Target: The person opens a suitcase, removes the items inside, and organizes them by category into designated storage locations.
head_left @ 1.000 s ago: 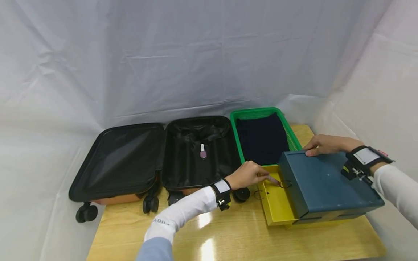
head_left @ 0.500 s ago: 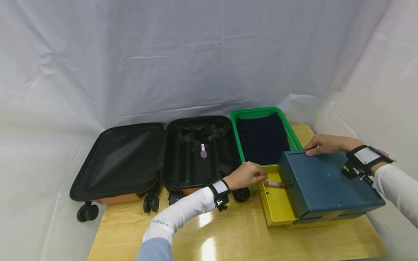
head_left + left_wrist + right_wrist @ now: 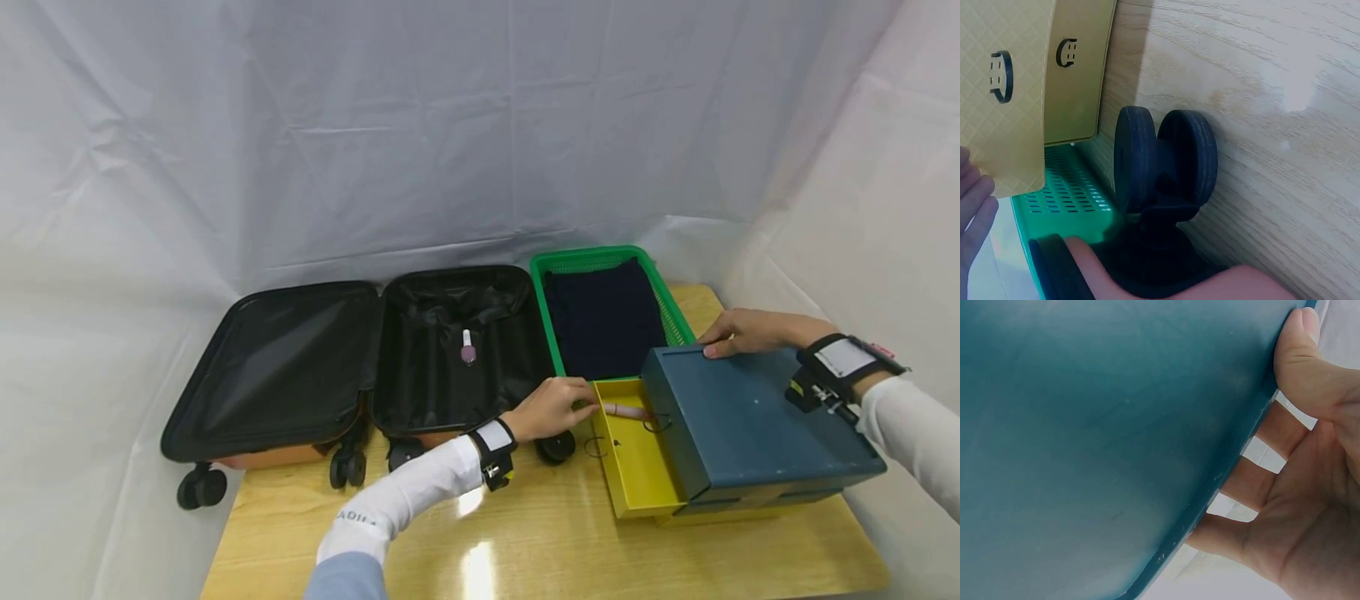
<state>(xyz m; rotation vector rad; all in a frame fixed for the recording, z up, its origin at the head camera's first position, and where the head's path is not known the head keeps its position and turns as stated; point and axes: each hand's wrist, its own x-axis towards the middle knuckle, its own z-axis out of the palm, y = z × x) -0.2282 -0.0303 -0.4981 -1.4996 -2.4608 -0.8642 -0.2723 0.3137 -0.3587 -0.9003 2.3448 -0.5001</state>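
Note:
My left hand [image 3: 555, 408] is at the front panel of a pulled-out yellow drawer [image 3: 645, 475], touching its top edge near the far corner; its fingers look fairly straight in the left wrist view. Inside the drawer lie a slim pinkish tube [image 3: 628, 412] and a thin dark loop [image 3: 657, 423]. My right hand [image 3: 742, 332] grips the far edge of the blue drawer cabinet [image 3: 757, 425], thumb on top and fingers over the side. The left wrist view shows two yellow drawer fronts with black handles [image 3: 1007, 76].
Left of the cabinet an open suitcase [image 3: 300, 358] lies with its black wheels [image 3: 557, 447] toward me. A small bottle [image 3: 468, 354], white-capped and purple, lies in its right half. Behind the drawer stands a green basket [image 3: 546, 321] holding dark folded cloth [image 3: 603, 321].
My left hand lets go of the pinkish tube, which now lies in the drawer, and moves left to the drawer's front panel. The right hand stays on the cabinet.

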